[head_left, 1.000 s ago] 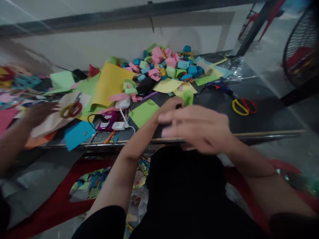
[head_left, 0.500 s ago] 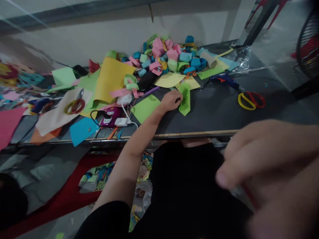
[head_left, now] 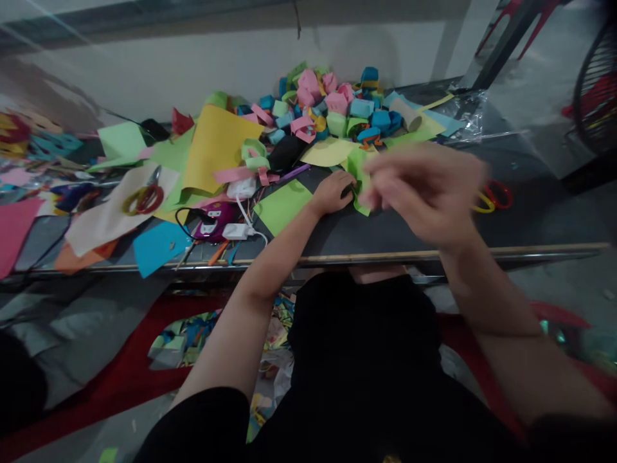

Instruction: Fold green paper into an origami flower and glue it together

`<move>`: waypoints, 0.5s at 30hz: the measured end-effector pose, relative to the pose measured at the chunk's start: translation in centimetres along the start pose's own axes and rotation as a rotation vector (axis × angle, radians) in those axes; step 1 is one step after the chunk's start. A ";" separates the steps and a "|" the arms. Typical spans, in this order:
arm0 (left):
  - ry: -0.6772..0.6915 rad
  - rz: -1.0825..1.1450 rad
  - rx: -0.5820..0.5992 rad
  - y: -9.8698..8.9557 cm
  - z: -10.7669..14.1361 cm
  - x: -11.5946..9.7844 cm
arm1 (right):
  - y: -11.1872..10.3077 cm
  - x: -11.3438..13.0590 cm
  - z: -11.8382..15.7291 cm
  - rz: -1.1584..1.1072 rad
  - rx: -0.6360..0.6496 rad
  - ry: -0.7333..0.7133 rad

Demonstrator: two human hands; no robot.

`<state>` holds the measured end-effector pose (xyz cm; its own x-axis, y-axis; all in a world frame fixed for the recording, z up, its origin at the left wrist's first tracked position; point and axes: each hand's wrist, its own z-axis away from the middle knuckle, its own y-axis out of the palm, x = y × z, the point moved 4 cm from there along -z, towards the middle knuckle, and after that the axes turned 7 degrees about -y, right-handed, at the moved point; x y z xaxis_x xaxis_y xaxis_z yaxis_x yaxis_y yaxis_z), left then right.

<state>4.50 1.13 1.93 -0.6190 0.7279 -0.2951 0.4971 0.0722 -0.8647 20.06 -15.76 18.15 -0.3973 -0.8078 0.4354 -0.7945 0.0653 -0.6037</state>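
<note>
My left hand [head_left: 334,193] rests on the dark table, its fingers closed on the edge of a bright green piece of paper [head_left: 357,164]. That paper looks creased and bent, and its right side is partly hidden. My right hand [head_left: 427,190] hovers just right of it, fingers curled and smeared by motion. Whether the right fingers touch the paper or hold anything, I cannot tell. Behind the right hand, red-and-yellow-handled scissors [head_left: 499,195] show only in part. A flat light green sheet [head_left: 285,207] lies under my left forearm.
A heap of folded pink, blue and green paper pieces [head_left: 332,103] stands at the back. To the left are a yellow sheet [head_left: 216,151], a purple power strip [head_left: 214,222], another pair of scissors [head_left: 149,198] and a blue sheet [head_left: 161,247]. A fan [head_left: 600,90] is far right.
My right hand has swung in from the lower right to beside the green paper. The paper is now more bent, while my left hand stays about where it was.
</note>
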 end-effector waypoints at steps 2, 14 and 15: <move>0.014 0.013 0.002 -0.2 0.0 -0.1 | 1.4 -5.1 -1.6 0.141 0.091 0.033; 0.091 0.127 0.114 -0.3 0.1 -0.1 | 3.7 -18.5 0.9 0.480 0.636 -0.071; 0.102 0.131 0.113 -0.2 0.0 0.0 | 3.7 -18.2 0.9 0.467 0.639 -0.081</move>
<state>4.40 1.06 2.13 -0.4862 0.7915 -0.3703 0.4941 -0.1004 -0.8636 24.76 -1.31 7.41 -0.5706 -0.8212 0.0074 -0.1268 0.0791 -0.9888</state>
